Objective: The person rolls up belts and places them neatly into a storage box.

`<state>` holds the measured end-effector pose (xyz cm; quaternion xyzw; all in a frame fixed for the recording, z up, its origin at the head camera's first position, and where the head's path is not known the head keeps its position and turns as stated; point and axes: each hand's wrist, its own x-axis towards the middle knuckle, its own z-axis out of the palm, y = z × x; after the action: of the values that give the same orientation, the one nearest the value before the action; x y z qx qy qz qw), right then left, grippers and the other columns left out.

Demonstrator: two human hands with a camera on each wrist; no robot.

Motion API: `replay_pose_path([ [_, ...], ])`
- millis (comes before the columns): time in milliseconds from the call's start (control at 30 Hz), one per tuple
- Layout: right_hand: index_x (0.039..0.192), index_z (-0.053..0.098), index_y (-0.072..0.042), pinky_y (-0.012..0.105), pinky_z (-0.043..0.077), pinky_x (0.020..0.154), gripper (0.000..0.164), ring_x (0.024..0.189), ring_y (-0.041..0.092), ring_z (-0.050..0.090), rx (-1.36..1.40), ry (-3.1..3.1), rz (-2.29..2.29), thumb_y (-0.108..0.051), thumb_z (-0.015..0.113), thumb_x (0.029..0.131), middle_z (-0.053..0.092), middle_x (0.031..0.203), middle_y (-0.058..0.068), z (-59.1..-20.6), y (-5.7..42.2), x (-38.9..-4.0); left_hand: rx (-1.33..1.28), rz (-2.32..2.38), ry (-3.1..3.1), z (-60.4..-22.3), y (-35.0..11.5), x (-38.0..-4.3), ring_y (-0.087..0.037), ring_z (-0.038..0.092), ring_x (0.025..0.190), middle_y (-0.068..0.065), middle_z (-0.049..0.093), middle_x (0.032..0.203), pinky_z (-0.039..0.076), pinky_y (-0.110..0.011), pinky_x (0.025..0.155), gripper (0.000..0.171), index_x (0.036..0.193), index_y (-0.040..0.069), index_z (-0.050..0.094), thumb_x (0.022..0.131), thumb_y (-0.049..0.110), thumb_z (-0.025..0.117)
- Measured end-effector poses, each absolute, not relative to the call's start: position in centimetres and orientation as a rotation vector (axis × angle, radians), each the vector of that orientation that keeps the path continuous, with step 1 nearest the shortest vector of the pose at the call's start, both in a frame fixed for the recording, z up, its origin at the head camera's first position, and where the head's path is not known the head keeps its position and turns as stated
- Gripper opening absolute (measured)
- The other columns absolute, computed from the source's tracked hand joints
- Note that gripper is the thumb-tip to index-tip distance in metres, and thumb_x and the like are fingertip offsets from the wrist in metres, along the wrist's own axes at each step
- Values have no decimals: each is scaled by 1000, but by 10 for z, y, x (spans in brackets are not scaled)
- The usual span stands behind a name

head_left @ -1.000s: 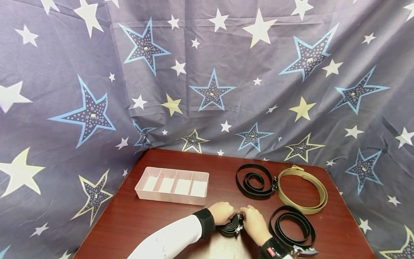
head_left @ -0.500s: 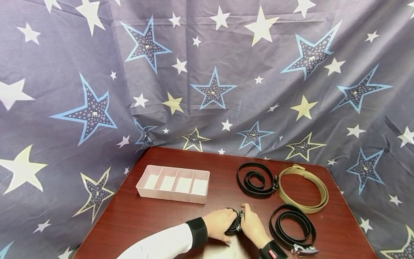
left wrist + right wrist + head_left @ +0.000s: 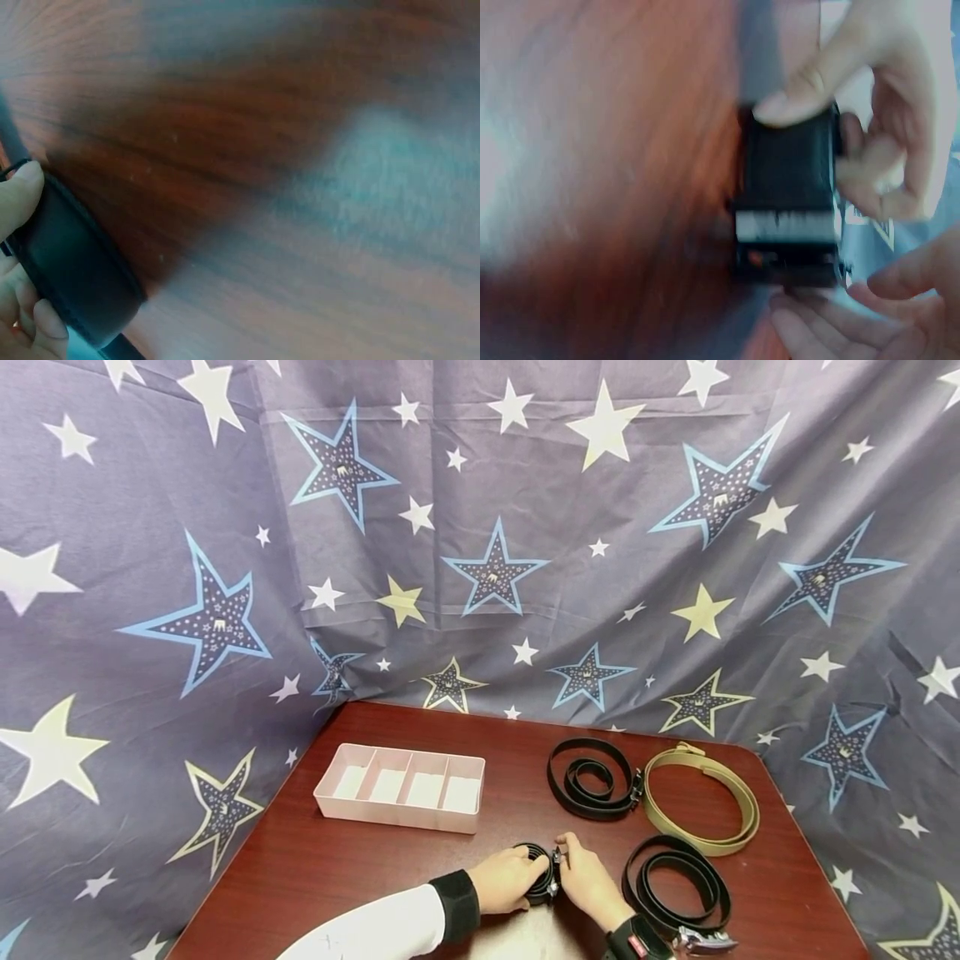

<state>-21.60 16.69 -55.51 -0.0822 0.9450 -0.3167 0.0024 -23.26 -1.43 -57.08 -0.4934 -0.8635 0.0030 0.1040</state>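
Observation:
A tightly coiled black belt [image 3: 540, 894] stands between both hands near the table's front. My left hand [image 3: 501, 881] grips its left side, fingers over the top. In the right wrist view, the left thumb presses one face of the belt [image 3: 789, 161] while the fingers lie at the other. The left wrist view shows the smooth outer strap [image 3: 79, 262] at the left edge. My right hand [image 3: 588, 878] is at the coil's right side, by the metal buckle [image 3: 787, 226]. There its fingertips [image 3: 781, 304] touch the buckle end, extended rather than wrapped round it.
A pink tray [image 3: 397, 815] with several compartments stands back left. On the right lie a black belt coil [image 3: 597, 812], a tan belt [image 3: 726, 847] and another black belt [image 3: 678, 917] with a silver buckle, close to my right wrist. A starry cloth [image 3: 480, 643] hangs behind the table.
My left hand has shifted slightly left and toward me, its fingers now spread over the coil instead of bunched at its far side. My right hand stays by the buckle.

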Motion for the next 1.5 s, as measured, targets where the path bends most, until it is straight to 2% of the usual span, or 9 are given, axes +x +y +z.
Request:
replay_pose_path([
  [200,104,62,-7,32,42,59,18,63,12,51,-276,2947,-928,-4,51,90,68,89,8,-549,187,-228,-1435,33,-2544,-568,-13,-233,-10,57,87,11,67,79,44,-22,83,57,106,16,46,69,39,83],
  [300,99,63,-7,35,46,61,14,67,13,57,-256,3007,-850,-6,54,90,70,91,8,-544,197,-233,-1427,25,-2555,-568,-12,-233,-10,57,88,10,67,79,45,-22,83,56,105,17,46,70,39,83],
  [533,97,65,-10,41,50,56,11,68,23,66,-193,3199,-594,-11,60,87,71,87,6,-539,213,-245,-1379,-115,-2670,-562,-15,-234,-7,58,85,8,64,82,47,-21,77,57,106,17,46,68,34,84],
  [633,97,66,-11,42,49,55,12,67,25,66,-191,3218,-538,-11,61,86,72,86,7,-539,217,-247,-1280,-518,-2887,-552,-18,-233,-4,58,78,8,60,81,46,-19,72,54,106,16,47,69,27,85],
  [800,93,65,-12,42,50,54,9,66,25,66,-186,3202,-515,-11,62,85,71,85,6,-542,221,-245,-805,-1827,-3006,-512,-32,-237,-8,60,68,-1,66,79,48,-22,65,43,107,3,53,73,11,79],
  [933,92,65,-13,42,50,55,7,67,25,67,-167,3180,-521,-12,62,86,71,85,6,-544,222,-242,-494,-2295,-2806,-475,-55,-254,-8,59,69,-5,67,89,47,-23,63,46,116,-6,54,81,17,72],
  [1033,92,65,-14,43,50,55,6,68,25,67,-154,3169,-530,-13,63,86,71,85,5,-545,221,-239,-338,-2408,-2619,-456,-74,-269,-7,60,74,-7,67,98,47,-22,66,51,124,-8,49,86,21,68],
  [1167,91,65,-14,43,50,56,5,69,25,67,-156,3164,-540,-14,63,86,71,85,5,-546,219,-235,-135,-2421,-2394,-448,-94,-287,-11,65,77,-14,66,104,51,-24,72,50,127,-12,44,90,16,63],
  [1500,91,64,-13,44,51,58,5,71,25,68,-196,3153,-537,-13,63,86,72,86,4,-542,214,-231,231,-2036,-2463,-491,-115,-309,-16,61,80,-28,60,111,53,-31,73,47,120,-18,49,90,14,66],
])
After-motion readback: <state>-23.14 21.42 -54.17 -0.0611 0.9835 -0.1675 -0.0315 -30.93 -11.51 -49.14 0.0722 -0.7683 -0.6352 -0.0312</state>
